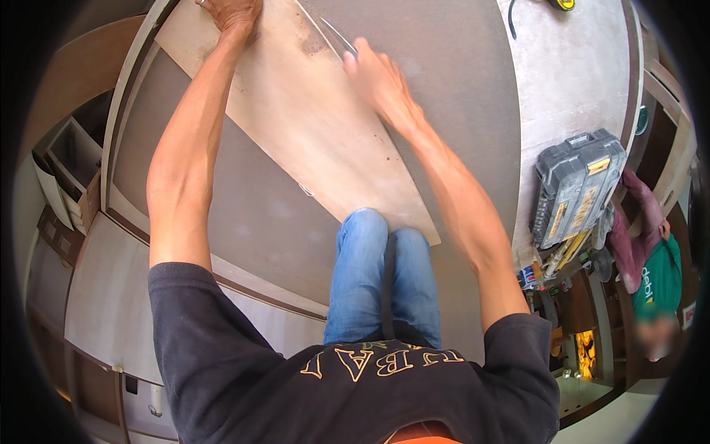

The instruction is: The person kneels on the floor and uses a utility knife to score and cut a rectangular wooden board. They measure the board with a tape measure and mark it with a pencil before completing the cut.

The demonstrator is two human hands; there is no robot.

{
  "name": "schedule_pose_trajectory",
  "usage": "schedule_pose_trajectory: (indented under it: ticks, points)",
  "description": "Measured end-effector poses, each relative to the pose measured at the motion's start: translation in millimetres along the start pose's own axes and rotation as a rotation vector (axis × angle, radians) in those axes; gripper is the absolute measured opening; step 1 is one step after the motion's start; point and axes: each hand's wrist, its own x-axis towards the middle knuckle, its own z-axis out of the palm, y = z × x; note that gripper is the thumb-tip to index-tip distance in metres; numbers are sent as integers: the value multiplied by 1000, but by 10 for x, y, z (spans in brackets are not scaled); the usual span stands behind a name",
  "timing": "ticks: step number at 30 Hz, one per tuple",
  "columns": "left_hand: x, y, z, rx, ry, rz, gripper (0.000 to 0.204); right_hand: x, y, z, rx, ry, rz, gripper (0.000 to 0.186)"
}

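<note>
My left hand point(231, 16) rests at the upper end of a pale wooden board point(325, 148), its fingers partly cropped by the frame's top, so their grip is unclear. My right hand point(373, 74), slightly blurred, is closed round a slim metal tool point(334, 35) along the board's right edge; what kind of tool is hard to make out. The board lies diagonally on a larger grey-brown panel point(451, 133), its lower end at my knees point(362, 237) in blue jeans.
At right, a grey toolbox point(573, 185) and assorted tools lie on a pale surface point(569, 81), with a yellow-black object point(562, 4) at its far end. Another person point(651, 274) in green and maroon is beyond it. Cabinet boxes point(74, 155) and panels point(111, 288) stand at left.
</note>
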Motion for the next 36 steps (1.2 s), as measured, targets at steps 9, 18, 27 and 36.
schedule_pose_trajectory:
  ticks: [9, 18, 27, 36]
  points:
    - [-25, -96, 22, 12, 28, -23, 36, -877, 666, 259, 57, -78, 116, 25]
    - [-12, -29, -43, 37, -50, -45, 36, -2233, 1448, 343, -17, -141, 372, 25]
    - [-22, -49, 72, 16, 57, -34, 36, 127, -77, 45, -22, 25, -76, 28]
    - [-34, -71, 23, 51, 13, -34, 35, -537, 339, 163, -47, -93, 82, 27]
